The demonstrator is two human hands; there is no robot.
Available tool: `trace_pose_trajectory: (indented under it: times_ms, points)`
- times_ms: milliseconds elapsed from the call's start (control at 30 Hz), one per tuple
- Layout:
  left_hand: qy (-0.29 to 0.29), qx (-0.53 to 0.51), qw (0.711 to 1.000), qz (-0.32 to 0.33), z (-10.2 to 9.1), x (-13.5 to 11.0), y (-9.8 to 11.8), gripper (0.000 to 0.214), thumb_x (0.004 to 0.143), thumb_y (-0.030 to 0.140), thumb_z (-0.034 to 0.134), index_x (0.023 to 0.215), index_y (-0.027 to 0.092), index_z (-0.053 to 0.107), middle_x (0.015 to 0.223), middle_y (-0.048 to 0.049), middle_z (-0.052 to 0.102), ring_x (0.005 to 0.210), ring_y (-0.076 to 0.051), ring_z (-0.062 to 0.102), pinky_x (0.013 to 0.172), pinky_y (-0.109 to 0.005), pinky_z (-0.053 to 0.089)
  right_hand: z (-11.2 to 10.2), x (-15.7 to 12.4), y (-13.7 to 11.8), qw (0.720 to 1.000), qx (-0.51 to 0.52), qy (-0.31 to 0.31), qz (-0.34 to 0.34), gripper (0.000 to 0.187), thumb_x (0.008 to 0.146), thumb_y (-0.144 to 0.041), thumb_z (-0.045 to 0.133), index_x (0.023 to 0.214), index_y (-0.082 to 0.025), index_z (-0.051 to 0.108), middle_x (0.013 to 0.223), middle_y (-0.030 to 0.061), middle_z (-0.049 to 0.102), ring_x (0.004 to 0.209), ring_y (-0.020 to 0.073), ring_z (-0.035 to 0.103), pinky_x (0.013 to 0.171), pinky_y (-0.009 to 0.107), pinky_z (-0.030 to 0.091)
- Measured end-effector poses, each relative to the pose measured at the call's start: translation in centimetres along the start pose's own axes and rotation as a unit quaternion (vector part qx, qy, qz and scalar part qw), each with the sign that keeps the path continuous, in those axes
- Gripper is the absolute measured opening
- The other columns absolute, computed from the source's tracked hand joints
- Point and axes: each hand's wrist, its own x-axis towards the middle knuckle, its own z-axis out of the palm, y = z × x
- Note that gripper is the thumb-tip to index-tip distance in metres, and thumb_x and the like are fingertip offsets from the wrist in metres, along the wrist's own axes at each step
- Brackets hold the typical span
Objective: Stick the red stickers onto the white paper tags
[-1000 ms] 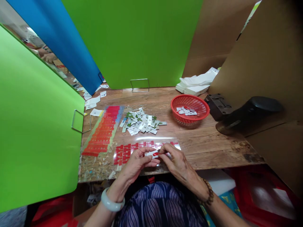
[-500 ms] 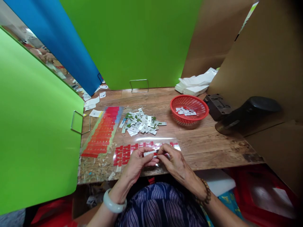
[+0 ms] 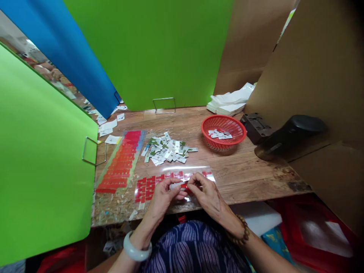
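Note:
My left hand (image 3: pixel 162 195) pinches a small flat whitish plate (image 3: pixel 176 185) between thumb and fingers, just above the front of the table. At the plate's right end, the thumb and forefinger of my right hand (image 3: pixel 207 193) are pressed together beside a small bit of red; what they grip is too small to make out. Under both hands lies a clear sheet with rows of red T-shaped stickers (image 3: pixel 150 187). Beyond it, a loose pile of silver and green plates (image 3: pixel 169 149) rests on the wood.
A red plastic basket (image 3: pixel 203 131) holds several plates, right of the pile. A strip of red and orange film (image 3: pixel 116 163) lies left. White papers (image 3: pixel 230 100), a dark metal block (image 3: pixel 256 129) and a black cylinder (image 3: pixel 287 138) stand right. Green panels (image 3: pixel 148 49) enclose the table.
My right fingertips have shifted slightly along the plate, and more red shows between my hands. The whole view has moved a little; my left hand keeps its hold.

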Motion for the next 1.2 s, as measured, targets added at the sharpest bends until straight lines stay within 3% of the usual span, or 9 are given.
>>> trace_pose_trajectory:
  times_ms: [300,700,1200]
  points:
    - [0.001,-0.034,0.999,-0.033,-0.2,0.1,-0.4,0.039,0.063,0.020,0.074,0.094,0.007,0.056,0.067,-0.0104,0.070,0.060,-0.015,0.067,0.061,-0.021,0.054,0.0,0.2,0.5,1.000,-0.020,-0.013,0.002,0.010,0.081,-0.014,0.044,0.074,-0.018,0.050,0.066,-0.0042,0.050,0.060,0.0099,0.046,0.057,0.021,0.032]
    - [0.011,-0.027,0.999,-0.042,-0.1,0.2,-0.3,0.036,0.064,0.020,0.073,0.093,0.008,0.055,0.065,-0.0113,0.070,0.058,-0.015,0.067,0.059,-0.021,0.054,0.4,0.3,1.4,0.998,-0.064,0.014,-0.014,0.010,0.081,-0.015,0.046,0.074,-0.018,0.050,0.064,-0.0045,0.050,0.058,0.0094,0.045,0.057,0.021,0.032]
    - [0.010,-0.012,1.000,-0.013,0.0,0.2,-0.4,0.035,0.065,0.022,0.072,0.093,0.007,0.056,0.065,-0.0101,0.070,0.058,-0.016,0.067,0.058,-0.021,0.054,1.1,0.0,1.2,0.992,-0.098,0.061,-0.055,0.008,0.082,-0.015,0.045,0.077,-0.018,0.051,0.080,0.0017,0.053,0.074,0.0139,0.050,0.067,0.025,0.039]
